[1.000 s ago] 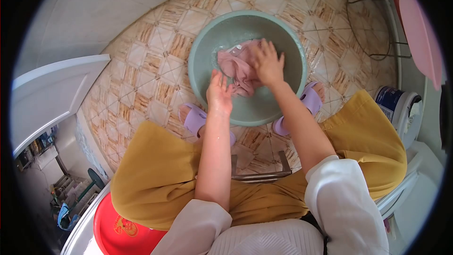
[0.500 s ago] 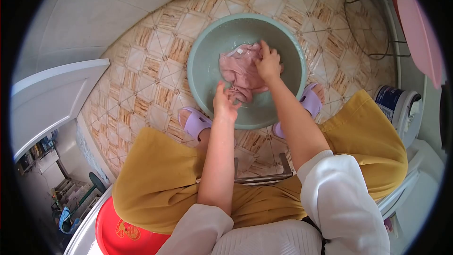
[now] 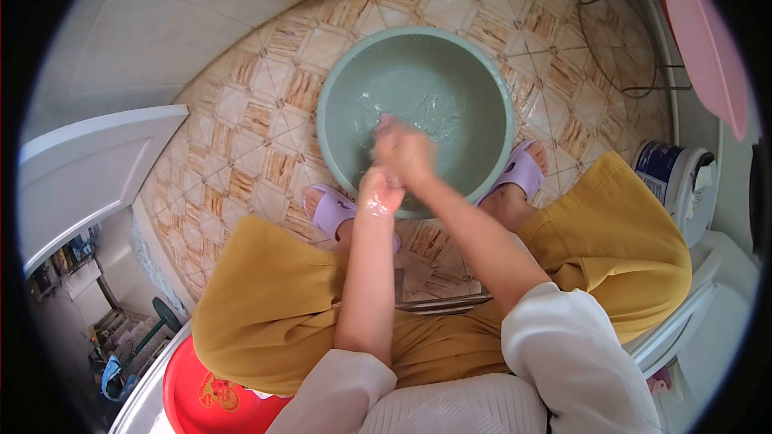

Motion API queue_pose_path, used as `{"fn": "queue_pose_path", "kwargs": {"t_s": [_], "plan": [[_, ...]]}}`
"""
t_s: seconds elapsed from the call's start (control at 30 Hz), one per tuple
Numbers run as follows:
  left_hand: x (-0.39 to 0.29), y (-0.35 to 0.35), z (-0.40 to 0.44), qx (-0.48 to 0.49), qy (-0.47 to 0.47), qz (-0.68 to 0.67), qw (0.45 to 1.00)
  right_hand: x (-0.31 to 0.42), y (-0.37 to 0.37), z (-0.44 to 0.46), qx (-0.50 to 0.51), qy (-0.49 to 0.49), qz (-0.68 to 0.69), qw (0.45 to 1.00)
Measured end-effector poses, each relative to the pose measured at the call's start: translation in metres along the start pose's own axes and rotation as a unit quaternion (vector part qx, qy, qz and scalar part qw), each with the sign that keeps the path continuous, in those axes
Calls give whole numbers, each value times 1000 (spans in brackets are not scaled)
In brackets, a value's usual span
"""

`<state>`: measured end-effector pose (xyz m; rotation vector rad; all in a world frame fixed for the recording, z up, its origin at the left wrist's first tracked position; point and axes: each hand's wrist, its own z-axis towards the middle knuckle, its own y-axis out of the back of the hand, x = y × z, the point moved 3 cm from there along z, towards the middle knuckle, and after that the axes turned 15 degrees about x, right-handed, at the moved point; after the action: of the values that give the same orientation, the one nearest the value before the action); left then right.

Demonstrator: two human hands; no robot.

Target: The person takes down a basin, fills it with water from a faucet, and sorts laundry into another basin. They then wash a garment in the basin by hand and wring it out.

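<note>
A pale green basin (image 3: 503,96) with water in it stands on the floor in front of me. Over its near left part my two hands are pressed together around the wet pink cloth (image 3: 387,120). Only a small bit of that cloth shows past the fingers, and the rest is hidden. My right hand (image 3: 406,154), smeared by motion, is closed on top. My left hand (image 3: 379,190) is closed just below it, its wrist wet and shiny. Ripples and bubbles show on the water (image 3: 426,108).
My feet in lilac slippers (image 3: 523,170) flank the basin. To the left are a red lidded or round item (image 3: 217,394) and a white door (image 3: 104,169). A white bucket (image 3: 683,189), a pink basin (image 3: 708,52) and a wire rack (image 3: 623,92) are on the right.
The pink cloth, spread in the basin before, is now bunched up inside my hands. My right hand has come left and down to meet my left hand, and the water is stirred.
</note>
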<state>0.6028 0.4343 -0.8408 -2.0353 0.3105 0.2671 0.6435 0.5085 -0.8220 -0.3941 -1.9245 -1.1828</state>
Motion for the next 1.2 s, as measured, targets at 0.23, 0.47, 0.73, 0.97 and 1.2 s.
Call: {"fn": "queue_pose_path", "kwargs": {"t_s": [0.23,0.47,0.73,0.97,1.2], "plan": [[-6,-37,1,-64,-21,-12,998,29,38,-17,7,-97,-6,995],[8,-27,0,-111,-51,69,990,-3,44,17,-64,-82,-20,994],[-1,-35,-8,-61,-37,59,996,-1,43,6,21,-42,-128,991],[-37,-42,-18,-227,-227,314,894,-61,111,50,64,-93,196,974],[-45,-54,-22,-307,-318,481,757,-56,119,37,10,-48,458,888]]}}
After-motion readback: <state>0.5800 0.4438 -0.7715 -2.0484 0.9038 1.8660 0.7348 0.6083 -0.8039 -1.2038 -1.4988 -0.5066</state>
